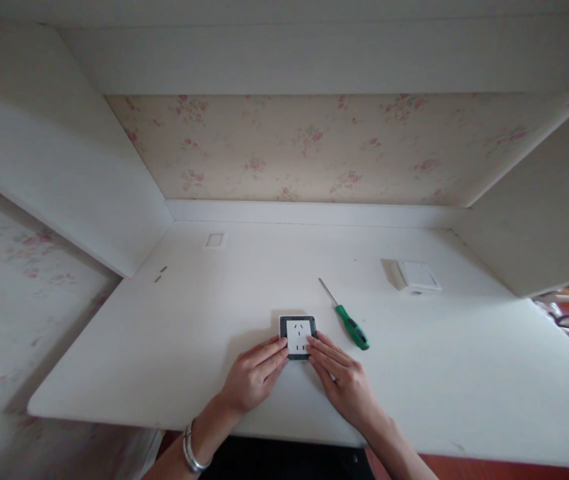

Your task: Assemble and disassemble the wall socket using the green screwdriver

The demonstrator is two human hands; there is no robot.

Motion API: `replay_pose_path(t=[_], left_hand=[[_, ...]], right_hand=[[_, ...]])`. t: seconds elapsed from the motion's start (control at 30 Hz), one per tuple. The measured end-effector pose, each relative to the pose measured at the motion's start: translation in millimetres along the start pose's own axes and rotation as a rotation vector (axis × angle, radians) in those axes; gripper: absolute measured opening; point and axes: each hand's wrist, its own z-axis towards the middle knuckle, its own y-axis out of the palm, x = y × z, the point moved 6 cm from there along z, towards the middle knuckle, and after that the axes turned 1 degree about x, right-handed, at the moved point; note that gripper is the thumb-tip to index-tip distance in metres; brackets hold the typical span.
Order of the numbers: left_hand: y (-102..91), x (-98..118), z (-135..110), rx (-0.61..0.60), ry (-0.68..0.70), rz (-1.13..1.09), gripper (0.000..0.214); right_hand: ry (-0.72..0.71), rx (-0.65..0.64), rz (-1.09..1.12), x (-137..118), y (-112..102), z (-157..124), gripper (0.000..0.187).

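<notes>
A wall power socket (298, 330) with a white centre and a dark surround lies near the front middle of the white desk. My left hand (257, 373) is closed on its left side, fingertips pressed to the edge. From the right, my right hand (347, 380) grips the opposite edge, with some fingertips over the white face. The thumbs are mostly hidden. A green-handled screwdriver (351, 327) lies just beyond my right hand, its metal tip pointing away to the left.
A white square frame (215, 241) lies flat at the back left. Two small dark strips (161, 274) lie nearer the left panel. At the back right is a white box-shaped fitting (417, 275). White panels enclose the desk (139, 360) at the sides and back.
</notes>
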Motion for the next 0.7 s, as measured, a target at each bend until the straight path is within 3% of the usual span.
replay_pose_path(t=[0.57,0.7], left_hand=[[1.2,-12,3,-0.114,-0.237,-0.068,0.025],[3.4,-19,5,-0.144,-0.303,-0.016,0.049]], right_hand=[[0.048,0.011,-0.054,0,-11,15,0.031],[0.133,-0.011,-0.133,5,-9,24,0.037]])
